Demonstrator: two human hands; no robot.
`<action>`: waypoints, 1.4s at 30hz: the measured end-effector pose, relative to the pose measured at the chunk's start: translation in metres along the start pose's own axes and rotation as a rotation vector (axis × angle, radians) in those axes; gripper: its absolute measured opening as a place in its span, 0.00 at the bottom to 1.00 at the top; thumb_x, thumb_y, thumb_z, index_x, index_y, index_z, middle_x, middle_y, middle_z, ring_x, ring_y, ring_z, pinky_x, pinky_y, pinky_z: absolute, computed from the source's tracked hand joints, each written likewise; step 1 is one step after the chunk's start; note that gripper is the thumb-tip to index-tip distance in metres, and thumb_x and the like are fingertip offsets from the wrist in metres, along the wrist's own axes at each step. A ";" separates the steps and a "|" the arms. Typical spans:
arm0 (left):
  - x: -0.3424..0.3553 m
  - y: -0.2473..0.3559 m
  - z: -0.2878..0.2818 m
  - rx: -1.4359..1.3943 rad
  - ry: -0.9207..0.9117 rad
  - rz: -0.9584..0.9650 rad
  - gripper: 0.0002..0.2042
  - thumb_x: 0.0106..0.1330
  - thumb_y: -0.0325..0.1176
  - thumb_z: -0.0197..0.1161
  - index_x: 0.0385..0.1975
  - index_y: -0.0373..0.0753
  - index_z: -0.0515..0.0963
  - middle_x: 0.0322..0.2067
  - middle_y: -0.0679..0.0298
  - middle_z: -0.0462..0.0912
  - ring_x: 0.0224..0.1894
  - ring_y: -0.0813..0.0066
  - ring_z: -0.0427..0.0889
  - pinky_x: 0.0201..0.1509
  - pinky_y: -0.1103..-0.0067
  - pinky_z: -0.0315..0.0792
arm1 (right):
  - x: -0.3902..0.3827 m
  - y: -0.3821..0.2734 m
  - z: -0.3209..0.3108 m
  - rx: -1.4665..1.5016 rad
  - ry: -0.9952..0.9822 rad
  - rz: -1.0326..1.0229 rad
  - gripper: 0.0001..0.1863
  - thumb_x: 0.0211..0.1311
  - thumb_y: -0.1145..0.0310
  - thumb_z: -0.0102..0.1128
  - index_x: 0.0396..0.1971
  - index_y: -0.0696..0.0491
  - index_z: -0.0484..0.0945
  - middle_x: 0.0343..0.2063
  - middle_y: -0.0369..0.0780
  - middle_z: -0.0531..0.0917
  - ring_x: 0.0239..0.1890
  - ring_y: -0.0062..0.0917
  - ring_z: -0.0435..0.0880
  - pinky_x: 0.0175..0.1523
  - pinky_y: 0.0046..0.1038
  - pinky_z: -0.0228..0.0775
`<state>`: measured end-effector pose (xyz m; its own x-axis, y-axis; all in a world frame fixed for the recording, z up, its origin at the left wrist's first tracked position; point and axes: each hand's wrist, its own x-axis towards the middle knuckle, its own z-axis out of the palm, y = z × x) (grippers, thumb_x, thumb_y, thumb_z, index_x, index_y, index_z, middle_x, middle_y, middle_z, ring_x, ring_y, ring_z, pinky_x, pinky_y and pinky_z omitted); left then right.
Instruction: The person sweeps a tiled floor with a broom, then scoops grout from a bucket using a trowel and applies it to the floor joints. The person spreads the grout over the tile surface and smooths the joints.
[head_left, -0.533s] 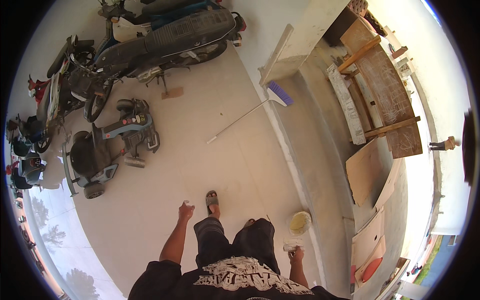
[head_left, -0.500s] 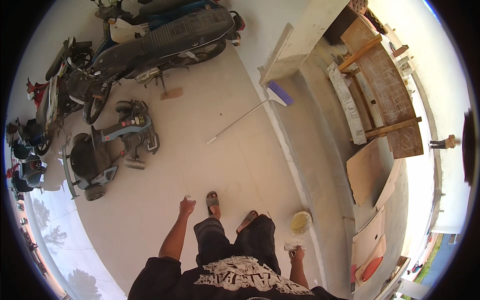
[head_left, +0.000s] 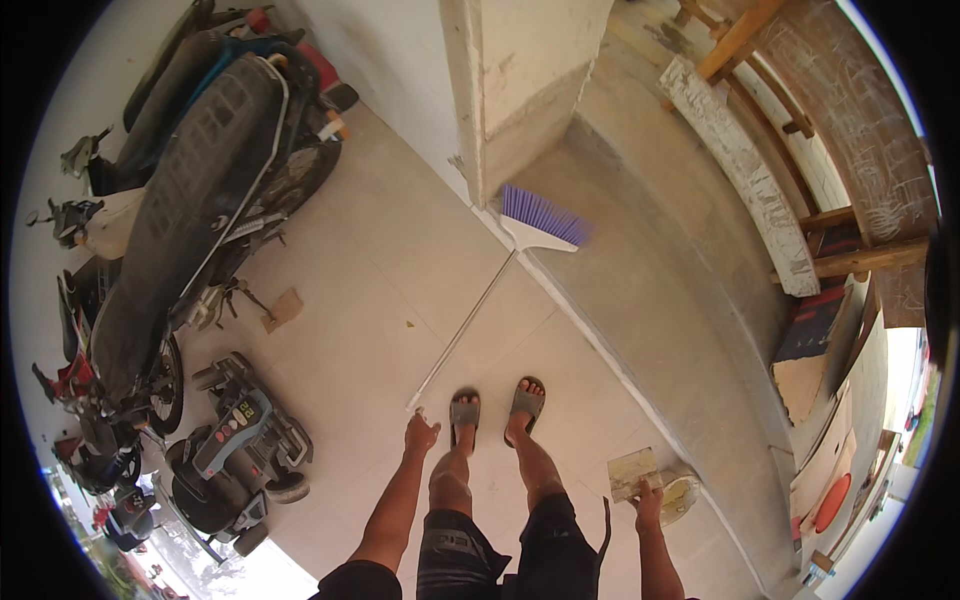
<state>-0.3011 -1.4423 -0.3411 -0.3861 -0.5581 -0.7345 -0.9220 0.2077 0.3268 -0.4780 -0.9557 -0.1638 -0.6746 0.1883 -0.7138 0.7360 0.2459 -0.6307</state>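
Note:
My right hand [head_left: 650, 503] is closed on a wide, flat filling trowel [head_left: 634, 473], its square face smeared with pale, dried-looking material. Just beyond that hand, a round tub [head_left: 684, 492] with a yellowish inside stands on the floor, partly covered by hand and trowel. My left hand [head_left: 423, 433] hangs with curled fingers and a whitish spot at the fingertips; what they hold, if anything, is too small to make out. In the picture the hand overlaps the lower end of a broom [head_left: 470, 317]. The broom's purple bristles rest at the step by the pillar; contact with my hand is unclear.
A pale step edge [head_left: 600, 345] runs diagonally at my right, below a wall pillar [head_left: 530, 80]. Motorcycles [head_left: 190, 170] and a ride-on kart [head_left: 240, 440] stand at left. Wooden furniture [head_left: 740, 170] and boards [head_left: 800, 385] lean at right. A flat brown piece [head_left: 283, 310] lies near the motorcycle.
I have moved forward and turned, so the broom, pillar and step appear closer. The left hand now appears by the broom handle's end. The trowel stays in my right hand, its broad face now showing.

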 end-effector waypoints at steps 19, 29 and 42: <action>0.043 0.230 -0.132 0.103 -0.187 0.320 0.29 0.66 0.35 0.59 0.65 0.44 0.56 0.25 0.53 0.81 0.29 0.60 0.83 0.34 0.67 0.77 | -0.141 0.100 -0.022 0.124 0.286 0.220 0.16 0.64 0.76 0.52 0.52 0.61 0.69 0.41 0.44 0.79 0.39 0.33 0.83 0.36 0.36 0.83; -0.039 0.505 -0.319 -0.724 -0.883 0.282 0.16 0.69 0.45 0.51 0.52 0.46 0.72 0.43 0.63 0.76 0.41 0.72 0.80 0.46 0.74 0.77 | -0.154 0.050 -0.031 0.270 0.483 0.145 0.15 0.58 0.70 0.58 0.43 0.61 0.73 0.37 0.44 0.80 0.39 0.30 0.81 0.42 0.32 0.76; -0.015 0.702 -0.327 -0.549 -0.222 0.633 0.19 0.69 0.50 0.53 0.51 0.43 0.65 0.31 0.61 0.82 0.35 0.71 0.83 0.37 0.71 0.78 | -0.181 0.008 -0.026 0.669 0.641 0.232 0.17 0.61 0.70 0.52 0.51 0.48 0.68 0.42 0.40 0.79 0.40 0.31 0.81 0.33 0.37 0.77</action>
<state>-0.9328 -1.5508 0.0942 -0.8717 -0.2868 -0.3974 -0.4085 -0.0230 0.9125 -0.3514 -0.9631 -0.0323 -0.2645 0.6979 -0.6656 0.6016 -0.4200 -0.6795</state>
